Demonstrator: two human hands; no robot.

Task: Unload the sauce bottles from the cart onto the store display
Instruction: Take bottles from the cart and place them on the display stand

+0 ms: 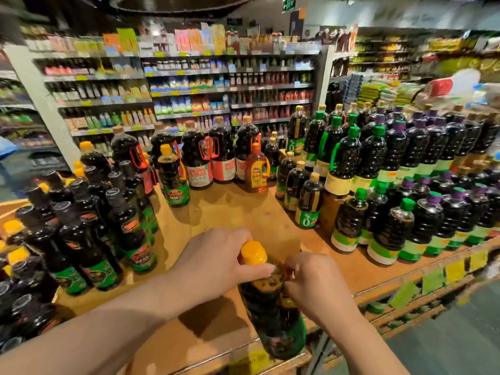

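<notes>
You've got both hands on the yellow-capped sauce bottle (pixel 270 301) at the display tabletop's (pixel 216 334) near edge: left hand (pixel 216 262) wrapped round its neck, right hand (pixel 316 282) pinching its handle.

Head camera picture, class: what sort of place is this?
Most likely a supermarket aisle: stocked shelves behind, a wooden display crowded with sauce bottles, yellow price tags along its edge.

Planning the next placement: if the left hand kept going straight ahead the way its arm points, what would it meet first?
The left hand already grips the yellow-capped dark sauce bottle. Pushed on up-right, it would cross the bare brown display board and probably meet the small tan-capped, green-labelled bottles first; depth is uncertain.
</notes>
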